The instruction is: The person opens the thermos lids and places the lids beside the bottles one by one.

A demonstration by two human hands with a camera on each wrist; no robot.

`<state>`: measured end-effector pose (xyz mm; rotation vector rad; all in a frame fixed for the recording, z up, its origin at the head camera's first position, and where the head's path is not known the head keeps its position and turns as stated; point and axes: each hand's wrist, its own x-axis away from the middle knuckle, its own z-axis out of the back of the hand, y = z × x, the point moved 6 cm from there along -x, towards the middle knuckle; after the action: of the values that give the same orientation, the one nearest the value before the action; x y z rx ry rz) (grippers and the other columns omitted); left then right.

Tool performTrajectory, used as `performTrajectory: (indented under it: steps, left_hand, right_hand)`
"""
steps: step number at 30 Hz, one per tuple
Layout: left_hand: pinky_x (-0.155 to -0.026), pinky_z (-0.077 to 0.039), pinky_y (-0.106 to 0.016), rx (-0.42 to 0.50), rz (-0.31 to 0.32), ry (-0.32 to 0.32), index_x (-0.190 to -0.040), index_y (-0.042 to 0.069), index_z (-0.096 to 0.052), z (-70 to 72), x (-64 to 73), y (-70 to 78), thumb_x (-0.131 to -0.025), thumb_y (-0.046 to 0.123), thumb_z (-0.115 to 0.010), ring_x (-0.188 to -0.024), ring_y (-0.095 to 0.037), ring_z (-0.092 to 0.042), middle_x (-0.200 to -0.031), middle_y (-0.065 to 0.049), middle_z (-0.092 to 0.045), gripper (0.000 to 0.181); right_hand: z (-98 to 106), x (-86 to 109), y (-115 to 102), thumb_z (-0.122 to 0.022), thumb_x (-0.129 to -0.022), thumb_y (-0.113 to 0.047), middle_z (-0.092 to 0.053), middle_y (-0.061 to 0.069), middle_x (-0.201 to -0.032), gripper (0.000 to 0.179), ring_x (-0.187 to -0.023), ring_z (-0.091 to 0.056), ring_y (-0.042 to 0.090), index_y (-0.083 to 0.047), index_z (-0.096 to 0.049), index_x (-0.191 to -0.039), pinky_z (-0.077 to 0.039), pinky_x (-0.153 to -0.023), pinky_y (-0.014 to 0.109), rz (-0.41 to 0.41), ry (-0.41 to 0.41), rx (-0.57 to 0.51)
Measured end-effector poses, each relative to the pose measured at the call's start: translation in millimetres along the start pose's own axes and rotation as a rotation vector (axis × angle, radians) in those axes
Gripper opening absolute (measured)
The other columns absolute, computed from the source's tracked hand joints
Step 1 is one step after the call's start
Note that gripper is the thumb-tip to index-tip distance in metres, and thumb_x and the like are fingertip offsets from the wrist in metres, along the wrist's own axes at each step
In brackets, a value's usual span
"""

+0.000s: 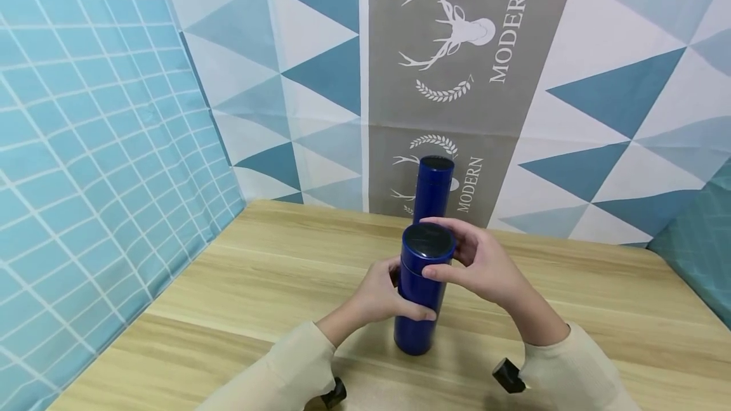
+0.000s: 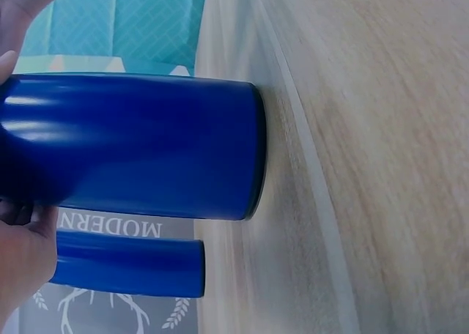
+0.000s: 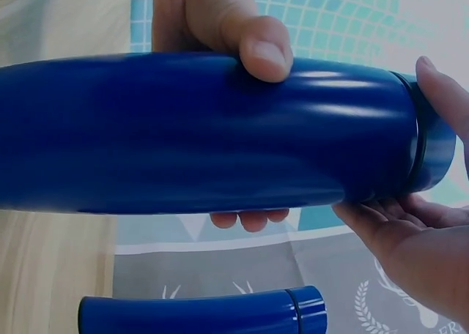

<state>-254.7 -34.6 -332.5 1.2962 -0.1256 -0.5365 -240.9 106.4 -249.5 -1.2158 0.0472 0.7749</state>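
A blue thermos flask (image 1: 415,335) with a dark glossy lid top (image 1: 428,240) stands nearly upright in front of me, its base right at the tabletop. My left hand (image 1: 377,293) wraps round the flask's body, thumb across the near side and fingertips showing past the far side in the right wrist view. Higher up, my right hand (image 1: 485,262) grips the lid (image 3: 438,154), its thumb on one side and fingers on the other. A thin dark seam runs between lid and body. Behind it stands a second blue flask (image 1: 432,189), untouched, its lower part hidden in the head view.
Both flasks are on a light wood-grain table (image 1: 274,259). A patterned cloth (image 1: 320,81) with deer heads and triangles hangs along the back edge, and a blue checked cloth (image 1: 103,132) at the left. A small black device (image 1: 508,375) sits at my right cuff.
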Motion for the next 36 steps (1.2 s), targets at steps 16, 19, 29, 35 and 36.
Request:
performTrajectory:
  steps: [16, 19, 29, 35, 36]
  left_hand:
    - [-0.083, -0.054, -0.023, -0.004, -0.02, -0.012, -0.114, 0.014, -0.063, -0.1, -1.8, 2.1, -0.062, 0.015, -0.086, -0.089, -0.005, -0.067, -0.107, -0.005, -0.072, 0.057]
    - [-0.082, -0.054, -0.023, -0.002, -0.024, -0.015, -0.114, 0.013, -0.063, -0.4, -1.4, 1.8, -0.061, 0.014, -0.086, -0.089, -0.005, -0.068, -0.106, -0.006, -0.072, 0.057]
    - [-0.082, -0.054, -0.023, 0.0, -0.018, -0.014, -0.112, 0.013, -0.064, 1.3, -4.3, 1.4, -0.062, 0.014, -0.086, -0.088, -0.005, -0.067, -0.104, -0.004, -0.073, 0.056]
    - [-0.082, -0.055, -0.023, -0.002, -0.013, -0.022, -0.113, 0.012, -0.063, 2.2, -3.7, 0.2, -0.062, 0.013, -0.086, -0.087, -0.004, -0.067, -0.105, -0.007, -0.072, 0.056]
    - [-0.082, -0.055, -0.023, -0.006, -0.017, -0.02, -0.113, 0.012, -0.063, 2.5, -4.0, 0.3, -0.062, 0.013, -0.087, -0.087, -0.004, -0.067, -0.105, -0.007, -0.072, 0.056]
  right_hand:
    - [4, -4.8, 5, -0.072, -0.081, -0.001, -0.063, 0.02, -0.124, 0.059, -0.107, -0.068, 0.015, 0.007, -0.047, -0.133, -0.054, -0.09, 0.022, 0.042, -0.073, -0.049]
    - [4, -5.1, 6, -0.072, -0.082, 0.0, -0.061, 0.024, -0.125, 0.059, -0.108, -0.067, 0.017, 0.009, -0.045, -0.134, -0.055, -0.09, 0.023, 0.045, -0.095, -0.08]
    - [6, -7.7, 12, -0.069, -0.084, 0.001, -0.063, 0.008, -0.128, 0.06, -0.113, -0.065, 0.013, 0.009, -0.041, -0.136, -0.054, -0.092, 0.024, 0.063, -0.141, -0.155]
    - [4, -8.7, 14, -0.068, -0.085, 0.0, -0.062, 0.001, -0.13, 0.06, -0.115, -0.064, 0.012, 0.005, -0.042, -0.138, -0.054, -0.093, 0.025, 0.053, -0.177, -0.179]
    - [4, -9.1, 14, -0.068, -0.085, 0.001, -0.062, 0.002, -0.13, 0.059, -0.115, -0.064, 0.012, 0.005, -0.042, -0.138, -0.054, -0.093, 0.025, 0.059, -0.178, -0.183]
